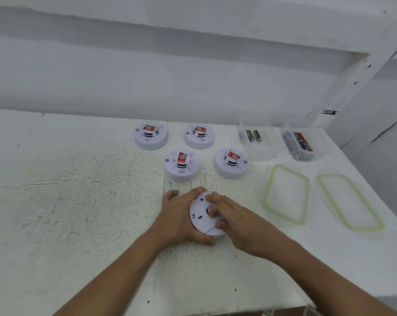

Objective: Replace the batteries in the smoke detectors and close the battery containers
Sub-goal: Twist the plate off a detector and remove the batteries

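Observation:
A white smoke detector (201,214) lies upside down at the table's near middle, tilted up on its left edge. My left hand (179,216) grips its left rim. My right hand (234,221) rests on its back, fingertips pressing near the centre. Several more detectors stand face up behind it, each with a red label: far left (150,136), far right (199,136), near left (181,164), near right (231,163). A clear container (258,143) holds three batteries (251,135). A second clear container (307,144) holds several batteries (300,143).
Two clear lids with green seals lie on the right: one (285,193) beside my right hand, the other (350,202) near the table's right edge. The white speckled table (79,201) has a seam down its middle. A white wall rises behind.

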